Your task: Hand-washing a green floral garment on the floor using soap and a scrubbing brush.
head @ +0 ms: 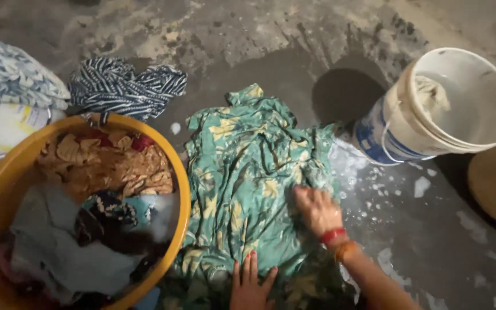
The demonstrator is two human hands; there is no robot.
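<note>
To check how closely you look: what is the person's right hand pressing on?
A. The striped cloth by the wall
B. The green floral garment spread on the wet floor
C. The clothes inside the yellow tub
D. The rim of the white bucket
B: the right hand lies on the soapy green floral garment, away from the white bucket and yellow tub.

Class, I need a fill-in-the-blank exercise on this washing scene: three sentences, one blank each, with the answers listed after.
1. Both hands, the right hand and the left hand, press on a green ____ cloth spread on the wet floor.
2. The tub full of soaking clothes is ____ in colour.
3. The white bucket stands to the ____ of the cloth.

Answers: floral; yellow; right
</note>
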